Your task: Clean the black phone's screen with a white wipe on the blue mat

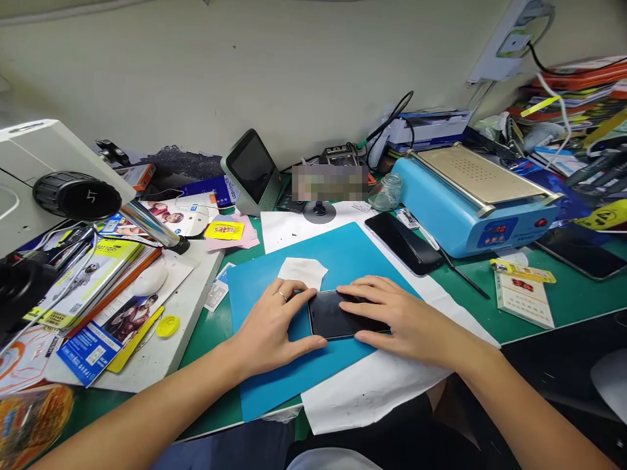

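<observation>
A black phone (pixel 329 318) lies flat on a blue mat (pixel 298 372) in front of me. My left hand (pixel 272 320), a ring on one finger, grips the phone's left end, thumb at its near edge and fingers at its far edge. My right hand (pixel 392 316) lies on the phone's right half, fingers stretched flat across the screen and thumb along the near edge. A small white cloth (pixel 302 269) rests on the mat just behind my left hand.
A second dark phone (pixel 402 243) lies behind the mat beside a blue heating machine (pixel 473 202). A grey screen device (pixel 251 171), a small glass jar (pixel 386 191), a thin probe (pixel 463 274), a microscope arm (pixel 78 196) and packaging (pixel 93 281) surround the mat.
</observation>
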